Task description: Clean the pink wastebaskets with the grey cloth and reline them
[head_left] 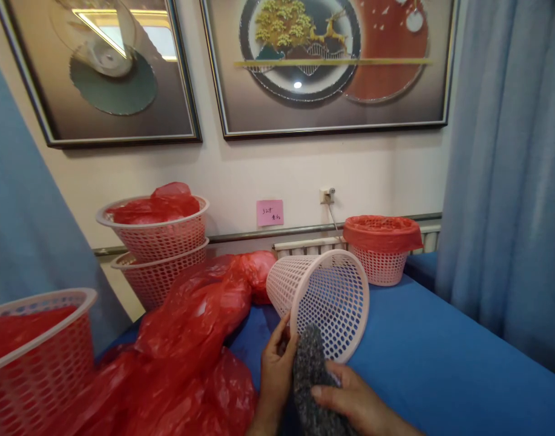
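Observation:
A pale pink perforated plastic wastebasket [284,275] lies tipped on its side on the blue-covered surface, its open mouth facing me and to the right. My left hand [277,369] grips its rim at the lower left, fingers closed around the edge. In my right hand [350,393] is a dark grey speckled cloth [311,369], pinched between thumb and fingers. The cloth's upper end reaches the basket's rim beside my left fingers. Crumpled red plastic bags [200,309] lie to the left of the basket.
Two stacked baskets [157,239] with red plastic stand at the back left, another basket [41,363] at the near left. A red-lined basket [381,251] stands at the back right on the blue cover [440,363]. Blue curtains [499,151] hang at both sides.

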Motion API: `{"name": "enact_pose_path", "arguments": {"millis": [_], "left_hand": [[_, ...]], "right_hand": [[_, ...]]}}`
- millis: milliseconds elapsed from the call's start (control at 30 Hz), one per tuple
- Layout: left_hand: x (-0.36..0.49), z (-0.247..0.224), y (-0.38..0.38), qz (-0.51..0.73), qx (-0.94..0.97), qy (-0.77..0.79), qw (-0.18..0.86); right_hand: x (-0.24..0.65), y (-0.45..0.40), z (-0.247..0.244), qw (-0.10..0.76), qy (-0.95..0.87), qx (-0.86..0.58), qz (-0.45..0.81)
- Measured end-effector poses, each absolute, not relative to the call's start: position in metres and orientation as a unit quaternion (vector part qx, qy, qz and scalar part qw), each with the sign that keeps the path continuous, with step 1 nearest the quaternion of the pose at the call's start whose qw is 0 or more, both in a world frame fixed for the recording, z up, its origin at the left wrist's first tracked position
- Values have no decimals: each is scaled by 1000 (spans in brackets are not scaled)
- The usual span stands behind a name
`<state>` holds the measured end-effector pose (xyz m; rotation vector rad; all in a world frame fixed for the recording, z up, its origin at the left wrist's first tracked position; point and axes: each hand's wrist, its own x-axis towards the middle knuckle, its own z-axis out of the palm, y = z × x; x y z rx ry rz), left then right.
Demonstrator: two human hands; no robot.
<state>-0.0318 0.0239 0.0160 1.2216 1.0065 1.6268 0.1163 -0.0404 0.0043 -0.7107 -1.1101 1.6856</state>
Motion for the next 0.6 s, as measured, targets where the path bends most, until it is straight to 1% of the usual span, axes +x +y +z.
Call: {"name": "enact_pose_path", "arguments": {"millis": [67, 100, 133, 167, 233, 300, 333, 367, 400, 500, 600], "left_hand": [[-31, 17, 23, 643, 480, 401, 442], [-31, 17, 23, 642, 476, 400, 450], [-31, 17, 23, 642, 472, 399, 454], [-30, 16, 23, 642, 471, 397, 456], [-30, 15, 24, 643, 471, 394, 458], [-30, 14, 24, 642, 473, 393, 457], [-29, 13, 24, 641, 475, 393, 457], [-29, 13, 25, 639, 478, 393, 457], [-28, 13, 25, 638, 480, 394, 456], [-26, 13, 25, 639, 482, 397, 449], [-26, 16, 23, 646, 482, 395, 441]], "right_hand": [[138, -25, 13, 538, -505, -373, 562], [150, -15, 15, 561, -528, -436, 465], [162, -4, 15, 562, -554, -499, 359], [174, 7, 12, 543, -576, -554, 258], [192, 23, 2, 455, -618, -633, 102], [204, 32, -11, 358, -650, -669, 22], [206, 34, -17, 324, -664, -674, 11], [207, 34, -20, 307, -672, -673, 22], [204, 33, -22, 315, -674, -666, 63], [182, 27, -16, 387, -634, -616, 262], [145, 15, 0, 446, -573, -504, 468]]}}
